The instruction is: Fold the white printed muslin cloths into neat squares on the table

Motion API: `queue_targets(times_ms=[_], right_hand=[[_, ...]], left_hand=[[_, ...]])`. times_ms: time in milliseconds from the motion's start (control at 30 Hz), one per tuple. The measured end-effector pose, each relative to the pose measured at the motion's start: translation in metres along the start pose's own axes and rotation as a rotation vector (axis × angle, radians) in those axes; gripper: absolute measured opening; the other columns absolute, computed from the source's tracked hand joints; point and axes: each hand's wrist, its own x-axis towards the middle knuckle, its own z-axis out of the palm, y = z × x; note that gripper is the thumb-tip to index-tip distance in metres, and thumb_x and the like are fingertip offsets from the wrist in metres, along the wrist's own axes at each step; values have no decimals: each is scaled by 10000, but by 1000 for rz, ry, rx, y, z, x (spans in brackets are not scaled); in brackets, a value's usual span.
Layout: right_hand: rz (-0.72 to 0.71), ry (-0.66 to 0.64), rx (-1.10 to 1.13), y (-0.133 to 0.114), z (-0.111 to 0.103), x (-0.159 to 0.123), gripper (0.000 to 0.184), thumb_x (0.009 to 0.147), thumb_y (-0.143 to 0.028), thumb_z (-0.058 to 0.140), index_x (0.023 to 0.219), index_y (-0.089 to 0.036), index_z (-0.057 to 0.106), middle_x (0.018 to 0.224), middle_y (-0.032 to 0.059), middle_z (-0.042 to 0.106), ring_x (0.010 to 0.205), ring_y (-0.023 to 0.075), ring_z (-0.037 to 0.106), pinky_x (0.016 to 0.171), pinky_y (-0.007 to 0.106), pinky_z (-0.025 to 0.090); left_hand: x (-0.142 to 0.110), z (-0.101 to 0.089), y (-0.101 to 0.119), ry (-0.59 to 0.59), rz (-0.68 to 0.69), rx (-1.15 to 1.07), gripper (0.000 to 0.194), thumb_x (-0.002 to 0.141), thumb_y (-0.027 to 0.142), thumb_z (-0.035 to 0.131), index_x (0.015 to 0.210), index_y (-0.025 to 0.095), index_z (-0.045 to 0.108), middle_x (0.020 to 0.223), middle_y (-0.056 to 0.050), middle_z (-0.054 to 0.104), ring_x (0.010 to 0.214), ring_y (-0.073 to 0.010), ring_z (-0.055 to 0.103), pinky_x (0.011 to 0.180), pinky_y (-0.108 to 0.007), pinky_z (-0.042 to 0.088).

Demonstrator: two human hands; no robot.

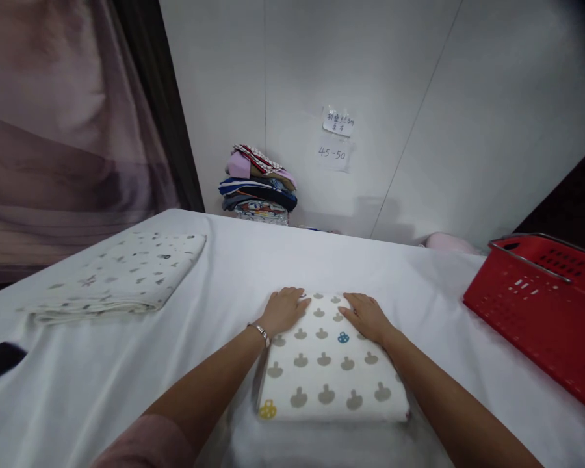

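Note:
A folded white cloth (324,377) with grey mushroom shapes, plus a blue and a yellow one, lies flat in front of me. My left hand (285,311) rests on its far left corner, fingers stretched forward and thumb on the top. On the far right corner lies my right hand (365,316), its fingers extended and the thumb apart on the print. The fingertips reach the far edge. Just below the near edge is a whitish, sheer-looking layer (322,445), too blurred to name.
Another folded, patterned cloth (131,270) lies left on the white-covered table (253,253). A red basket (536,312) with a metal handle stands at right. A dark object (0,363) is at the left edge. Stacked fabrics (258,188) and paper notes (335,155) are by the wall.

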Motion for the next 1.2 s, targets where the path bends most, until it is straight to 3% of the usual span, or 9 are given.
queue_targets(times_ms=[167,233,367,500,633,733,933,1067,1200], right_hand=[[-19,6,99,5,3,2,510,857,-487,377,1259,-190,481,1274,91,511,1179,236,424,1003,396,262],[-1,19,198,9,4,-2,545,845,-489,393,1292,-182,447,1353,86,432,1257,224,345,1048,384,222],[286,78,484,8,-1,-28,714,786,-521,470,1376,-150,314,1457,93,250,1337,218,199,1086,350,181],[540,51,761,-3,-12,-76,812,744,-511,548,1415,-202,210,1413,90,345,1231,241,403,995,347,351],[593,39,879,-15,-16,-117,885,692,-493,624,1419,-232,192,1389,91,381,1143,245,492,897,324,444],[581,19,950,-18,-13,-128,915,693,-456,634,1428,-237,136,1367,100,406,1088,236,534,853,317,473],[446,33,942,6,-29,-95,876,689,-284,609,1426,-210,142,1188,79,569,944,220,604,815,342,488],[283,131,698,34,-50,-48,763,686,-234,562,1393,-194,275,1181,81,584,954,236,600,828,356,482],[185,165,301,49,-44,-18,458,731,-191,471,1178,-163,564,1041,93,659,943,265,605,853,403,456]], left_hand=[[-1,0,2,17,5,12,380,897,447,271,1097,231,511,1074,-51,588,1037,-225,487,843,-371,350],[-2,-1,2,12,1,9,380,895,447,271,1097,232,511,1074,-50,587,1038,-226,484,839,-371,351],[-4,-4,5,7,-9,17,381,890,439,278,1098,223,513,1075,-59,584,1044,-231,479,838,-369,352],[-4,-4,5,6,-20,26,366,885,433,284,1065,222,523,1082,-63,580,1045,-233,477,842,-372,351],[-3,-2,5,4,-29,35,364,882,435,289,1062,221,521,1094,-65,576,1044,-234,478,845,-391,352],[-3,-2,7,-3,-48,39,370,880,437,292,1079,221,517,1113,-67,570,1064,-235,469,866,-407,344],[-15,-8,10,-21,-120,45,415,878,468,272,1059,207,538,1102,-88,576,1059,-252,485,845,-414,373],[-33,-13,10,-38,-159,-1,428,883,488,264,960,206,576,1017,-91,598,972,-229,541,784,-341,409],[-49,-15,11,-44,-201,-79,497,905,483,191,861,188,588,923,-79,608,867,-196,578,719,-294,419]])
